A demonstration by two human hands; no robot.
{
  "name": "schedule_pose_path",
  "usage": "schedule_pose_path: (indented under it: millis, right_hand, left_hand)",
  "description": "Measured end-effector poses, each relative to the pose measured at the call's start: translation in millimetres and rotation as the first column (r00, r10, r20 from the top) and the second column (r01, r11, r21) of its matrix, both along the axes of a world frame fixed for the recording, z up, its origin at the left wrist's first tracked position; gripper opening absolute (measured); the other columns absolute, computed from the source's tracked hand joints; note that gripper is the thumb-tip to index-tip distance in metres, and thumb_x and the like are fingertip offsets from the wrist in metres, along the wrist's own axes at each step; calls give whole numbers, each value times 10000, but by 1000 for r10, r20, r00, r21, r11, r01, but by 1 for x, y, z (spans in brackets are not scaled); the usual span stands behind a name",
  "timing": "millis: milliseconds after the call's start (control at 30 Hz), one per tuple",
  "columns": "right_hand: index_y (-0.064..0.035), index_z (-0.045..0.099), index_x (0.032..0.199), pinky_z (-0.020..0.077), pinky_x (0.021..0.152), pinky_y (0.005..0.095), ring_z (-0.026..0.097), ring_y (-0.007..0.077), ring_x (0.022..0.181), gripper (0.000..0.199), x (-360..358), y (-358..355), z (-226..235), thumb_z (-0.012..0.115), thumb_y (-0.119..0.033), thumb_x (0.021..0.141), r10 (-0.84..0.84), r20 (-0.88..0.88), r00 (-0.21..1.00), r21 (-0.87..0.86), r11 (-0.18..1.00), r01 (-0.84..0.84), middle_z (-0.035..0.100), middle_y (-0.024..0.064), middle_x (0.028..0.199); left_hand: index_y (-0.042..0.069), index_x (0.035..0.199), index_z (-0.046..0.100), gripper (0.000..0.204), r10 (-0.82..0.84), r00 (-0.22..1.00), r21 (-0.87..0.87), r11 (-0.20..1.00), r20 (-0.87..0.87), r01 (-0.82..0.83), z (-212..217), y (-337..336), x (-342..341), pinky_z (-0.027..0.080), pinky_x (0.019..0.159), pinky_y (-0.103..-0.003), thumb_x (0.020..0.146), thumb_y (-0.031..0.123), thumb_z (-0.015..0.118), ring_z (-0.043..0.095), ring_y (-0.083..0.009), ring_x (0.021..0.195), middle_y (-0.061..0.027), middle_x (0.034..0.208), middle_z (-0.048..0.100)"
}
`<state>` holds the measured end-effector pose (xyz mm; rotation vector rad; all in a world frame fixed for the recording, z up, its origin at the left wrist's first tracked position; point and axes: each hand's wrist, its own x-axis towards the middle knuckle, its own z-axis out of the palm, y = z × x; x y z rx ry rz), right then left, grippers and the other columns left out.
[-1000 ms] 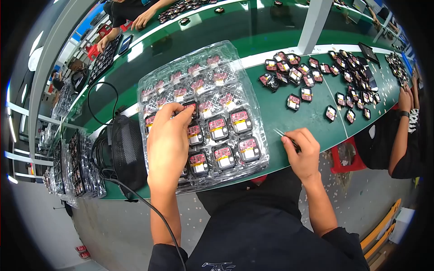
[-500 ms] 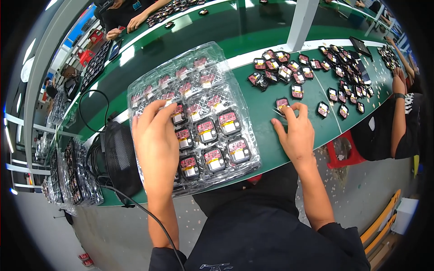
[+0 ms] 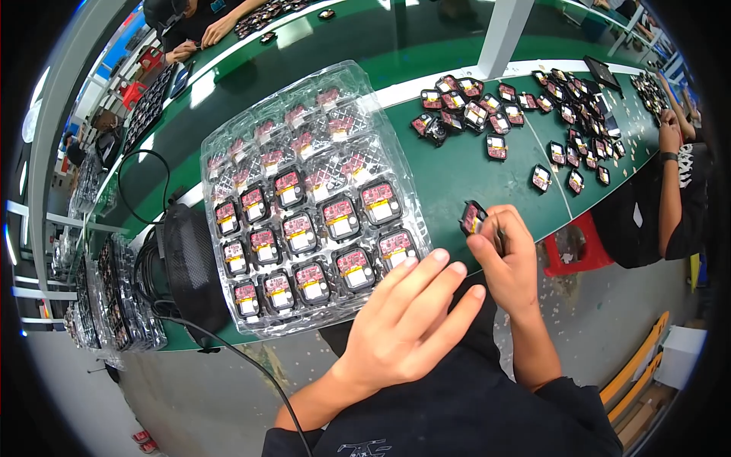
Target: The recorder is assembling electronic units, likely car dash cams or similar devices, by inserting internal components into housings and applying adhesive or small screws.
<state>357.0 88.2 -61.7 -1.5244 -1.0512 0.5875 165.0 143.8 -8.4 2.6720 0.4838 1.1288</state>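
My right hand point(image 3: 509, 255) pinches a small black case with a red circuit board point(image 3: 472, 218) between thumb and fingers, raised and tilted off the bench. My left hand point(image 3: 407, 331) hovers by the near right corner of a clear plastic tray point(image 3: 358, 80), fingers stretched out and holding nothing. Several like cases point(image 3: 339, 217), each with a white block and a yellow strip, sit in the tray's nearer pockets. The farther pockets show only plastic, with patterns seen through it. Fingers partly hide the held case's lower edge.
Loose cases point(image 3: 476, 114) lie scattered on the green bench point(image 3: 449, 179) to the right. A black mesh bag point(image 3: 196, 266) with a cable stands left of the tray. Stacked trays point(image 3: 114, 297) are farther left. A co-worker's arm point(image 3: 668, 190) is at right, near a red stool point(image 3: 575, 247).
My left hand has left the tray's middle and come right, towards my right hand. My right hand has lifted a case from the bench and drawn it nearer. The view has shifted slightly.
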Motion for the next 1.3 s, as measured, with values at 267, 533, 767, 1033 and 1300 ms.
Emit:
schedule_pose_path:
  millis: [267,533,767,1033,1300]
  right_hand:
    - [-44,523,945,344,637,230,400,62,726,289,-16,-35,29,718,-251,999,406,-426,809,194,914,-356,537,22,937]
    - [24,550,998,478,587,262,618,117,656,613,-18,-45,54,458,-579,1054,440,-358,824,39,889,-457,633,60,764]
    - [46,585,1071,473,611,306,572,177,654,607,-16,-44,69,450,-546,1075,528,-250,812,-39,832,-553,597,104,797]
    - [40,595,1396,491,663,314,563,202,768,550,-22,-37,76,692,48,855,443,235,865,-68,895,-440,577,134,1004]
    - [-3,743,1106,476,517,271,605,174,611,404,-33,-26,51,783,52,707,73,612,787,257,923,-286,651,66,906]
  left_hand:
    - [158,1155,769,381,-164,983,66,985,84,159,4,11,3,609,904,-444,810,-4,779,688,-319,1105,-106,1219,682]
    - [33,1095,740,392,-222,974,-34,974,47,224,13,8,-6,667,776,-359,719,4,846,745,-308,920,-191,1171,690]
    - [21,1112,739,480,-250,967,-181,950,50,255,15,4,-18,649,742,-345,652,-11,871,747,-299,901,-196,1131,702]
    - [-16,1308,551,755,301,796,-848,108,525,519,-11,-20,-25,572,963,-402,740,271,957,681,-283,1120,-218,1241,655]
    - [-6,1321,505,776,458,715,-821,61,528,568,-21,-28,-23,619,960,-464,749,274,949,694,-318,1103,-201,1288,589]
